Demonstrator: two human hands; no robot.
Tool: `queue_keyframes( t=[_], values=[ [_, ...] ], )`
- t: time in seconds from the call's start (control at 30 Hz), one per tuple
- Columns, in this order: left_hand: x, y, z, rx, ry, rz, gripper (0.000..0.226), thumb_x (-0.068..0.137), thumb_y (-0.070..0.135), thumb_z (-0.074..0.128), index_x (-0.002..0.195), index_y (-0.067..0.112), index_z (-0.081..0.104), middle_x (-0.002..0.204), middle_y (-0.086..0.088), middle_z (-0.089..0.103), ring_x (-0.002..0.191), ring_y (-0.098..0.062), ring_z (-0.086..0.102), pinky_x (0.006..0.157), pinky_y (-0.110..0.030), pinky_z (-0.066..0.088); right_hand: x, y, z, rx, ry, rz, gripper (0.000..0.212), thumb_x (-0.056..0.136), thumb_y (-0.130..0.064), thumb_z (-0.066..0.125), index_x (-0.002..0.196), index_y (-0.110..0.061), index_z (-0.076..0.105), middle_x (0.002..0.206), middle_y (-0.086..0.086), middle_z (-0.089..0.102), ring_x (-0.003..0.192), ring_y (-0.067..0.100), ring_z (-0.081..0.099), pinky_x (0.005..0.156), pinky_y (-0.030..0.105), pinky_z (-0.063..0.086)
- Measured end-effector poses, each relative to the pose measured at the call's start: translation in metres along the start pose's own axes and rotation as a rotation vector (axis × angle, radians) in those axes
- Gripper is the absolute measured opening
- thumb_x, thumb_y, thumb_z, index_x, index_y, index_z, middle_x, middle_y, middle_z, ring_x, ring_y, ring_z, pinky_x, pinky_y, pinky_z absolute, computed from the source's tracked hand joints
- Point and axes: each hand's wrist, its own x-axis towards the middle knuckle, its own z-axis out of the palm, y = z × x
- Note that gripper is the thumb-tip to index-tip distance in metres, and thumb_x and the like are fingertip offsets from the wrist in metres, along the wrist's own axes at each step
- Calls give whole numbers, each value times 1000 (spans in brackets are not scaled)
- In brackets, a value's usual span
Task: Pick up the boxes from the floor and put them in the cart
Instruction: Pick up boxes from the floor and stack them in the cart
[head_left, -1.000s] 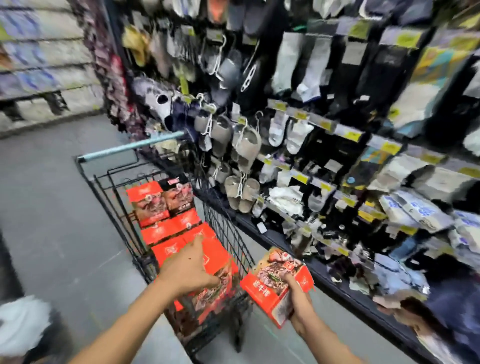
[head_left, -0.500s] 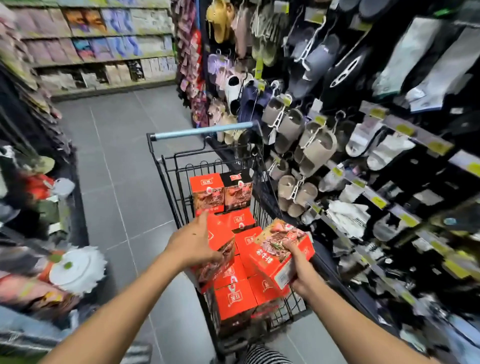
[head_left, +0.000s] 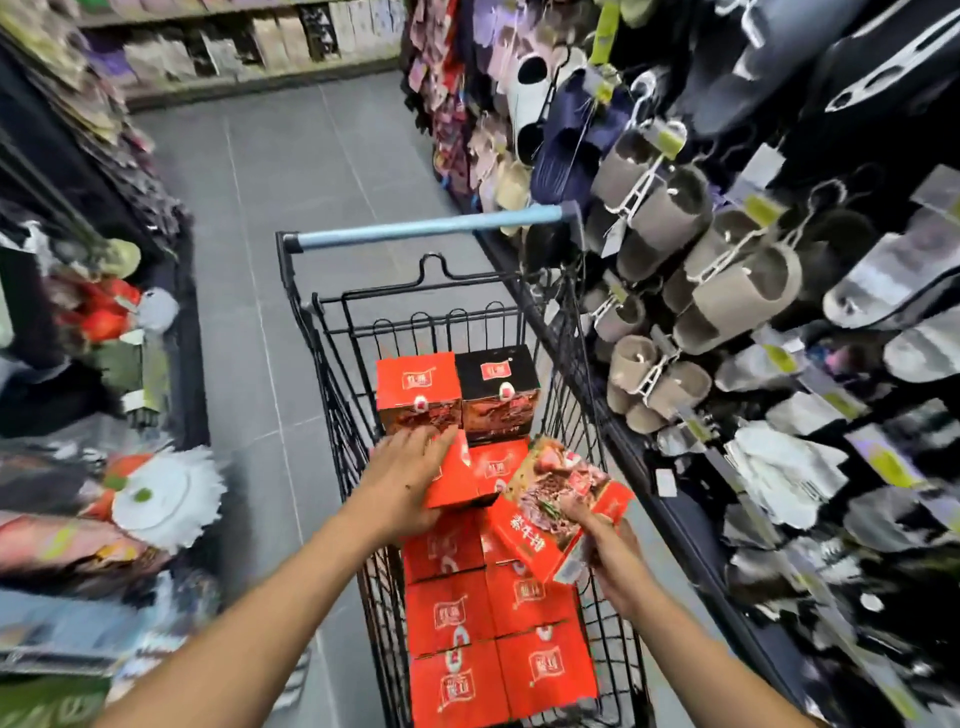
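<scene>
A black wire cart (head_left: 332, 374) with a pale blue handle (head_left: 426, 228) stands in the aisle in front of me. Several red boxes (head_left: 498, 670) lie packed in its basket, with a red box (head_left: 418, 387) and a black box (head_left: 496, 382) standing at the far end. My left hand (head_left: 402, 480) grips a tilted red box (head_left: 457, 480) over the middle of the basket. My right hand (head_left: 605, 551) holds another red box (head_left: 558, 501) with a food picture, tilted above the cart's right side.
Racks of hanging slippers (head_left: 675, 244) and packaged socks (head_left: 784, 462) press close along the cart's right. Low shelves with goods and a white round item (head_left: 166, 493) line the left. Grey tiled floor (head_left: 291, 156) runs ahead to far shelves (head_left: 249, 47).
The view has swung from the sock rack to look down the aisle over the cart. Both hands with their boxes have moved over the basket, the right box now above the cart's right side.
</scene>
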Motion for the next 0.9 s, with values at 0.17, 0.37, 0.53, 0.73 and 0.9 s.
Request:
queue_keyframes(
  t=[0.17, 0.37, 0.53, 0.73, 0.9],
  values=[
    [22, -4, 18, -43, 74, -145, 78, 77, 28, 71, 145, 22, 35, 152, -17, 28, 140, -34, 27, 115, -47, 25, 34, -21, -2, -192, -95, 1, 60, 61, -24, 88, 112, -12, 60, 101, 10, 74, 84, 22, 73, 68, 25, 56],
    [5, -2, 30, -531, 229, -665, 93, 73, 61, 68, 144, 13, 33, 149, -15, 32, 138, -31, 30, 113, -46, 30, 51, -49, 5, -557, -178, -31, 67, 51, -49, 88, 105, -25, 57, 100, -4, 71, 85, 6, 71, 77, 20, 55],
    [23, -13, 11, -1066, -38, -965, 88, 71, 64, 64, 135, 6, 46, 129, -12, 59, 117, -30, 56, 98, -34, 43, 58, -72, 6, -736, -161, -174, 74, 55, -35, 92, 117, -22, 54, 108, -10, 66, 96, 0, 62, 75, 15, 47],
    [19, -27, 20, -1057, 77, -832, 34, 91, 44, 56, 101, 14, 68, 81, -7, 74, 73, -25, 70, 71, -37, 56, 79, -75, 4, -816, -266, -237, 99, 50, -27, 95, 132, -32, 39, 127, -14, 56, 116, -7, 52, 96, 15, 41],
    [18, -29, 28, -1037, 148, -849, 30, 94, 37, 55, 108, 14, 67, 78, 8, 66, 69, 0, 58, 56, -16, 39, 102, -56, 5, -1091, -257, -226, 108, 51, -35, 92, 138, -37, 28, 128, -6, 50, 128, 16, 43, 107, 41, 40]
  ],
)
